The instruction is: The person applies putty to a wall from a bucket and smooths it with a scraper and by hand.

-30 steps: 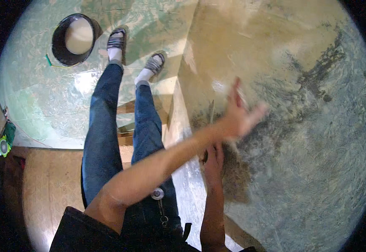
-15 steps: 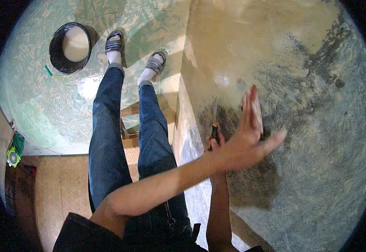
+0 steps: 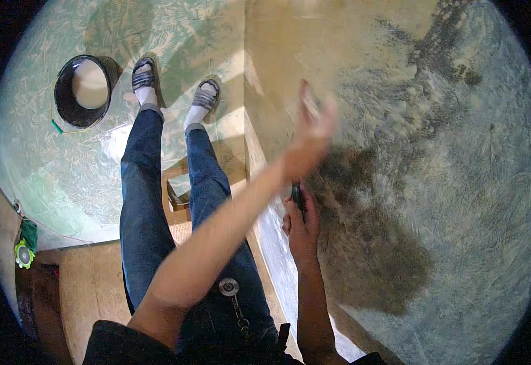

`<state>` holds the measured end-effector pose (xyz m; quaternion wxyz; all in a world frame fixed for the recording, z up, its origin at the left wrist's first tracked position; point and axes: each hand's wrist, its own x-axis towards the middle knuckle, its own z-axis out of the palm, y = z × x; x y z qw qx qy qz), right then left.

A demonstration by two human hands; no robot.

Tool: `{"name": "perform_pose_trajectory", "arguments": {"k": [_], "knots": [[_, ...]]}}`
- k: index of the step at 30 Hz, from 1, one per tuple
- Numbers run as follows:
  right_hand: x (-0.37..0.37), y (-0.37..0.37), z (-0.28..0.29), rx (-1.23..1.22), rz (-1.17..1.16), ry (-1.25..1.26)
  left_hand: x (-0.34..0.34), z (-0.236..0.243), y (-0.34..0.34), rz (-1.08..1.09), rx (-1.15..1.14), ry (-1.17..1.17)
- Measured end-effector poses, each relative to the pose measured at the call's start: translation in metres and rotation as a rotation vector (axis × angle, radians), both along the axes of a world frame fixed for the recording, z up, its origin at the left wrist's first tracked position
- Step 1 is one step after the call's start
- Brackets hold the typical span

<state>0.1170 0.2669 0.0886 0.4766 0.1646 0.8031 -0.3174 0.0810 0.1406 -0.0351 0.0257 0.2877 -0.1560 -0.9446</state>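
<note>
My left forearm reaches across my body to the right, and my left hand (image 3: 314, 131) is raised over a mottled grey and tan surface (image 3: 472, 201). Motion smears its fingers; a reddish and whitish patch shows at them, and I cannot make out whether it is a held thing. Below it, my right hand (image 3: 302, 231) is closed round the black handle (image 3: 297, 198) of a hand tool. The left wrist and forearm hide the tool's blade. Dark, damp-looking patches (image 3: 381, 261) mark the surface beside my right hand.
A black bucket (image 3: 60, 97) with pale liquid (image 3: 91, 85) stands on the streaked green floor (image 3: 64, 182), left of my sandalled feet (image 3: 145, 78). A cardboard box (image 3: 178, 194) shows between my legs. A green round-faced device (image 3: 25, 253) lies at the far left.
My left hand has swung leftward and up, and its forearm now covers the tool's thin metal blade. My right hand keeps its grip, slightly lower in view. The whole view has shifted a little.
</note>
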Motion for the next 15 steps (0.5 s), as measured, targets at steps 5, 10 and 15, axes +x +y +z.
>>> {"name": "perform_pose_trajectory", "arguments": {"k": [5, 10, 15], "knots": [[-0.009, 0.051, -0.013, 0.118, -0.044, 0.039, -0.007, 0.056, 0.024, -0.033, -0.344, -0.052], [-0.002, 0.063, -0.013, 0.027, 0.007, 0.064, -0.007, 0.095, 0.023, -0.011, -0.43, -0.071], [0.0, 0.009, -0.004, 0.059, -0.068, -0.032, -0.001, -0.007, 0.007, -0.074, -0.738, -0.002]]}}
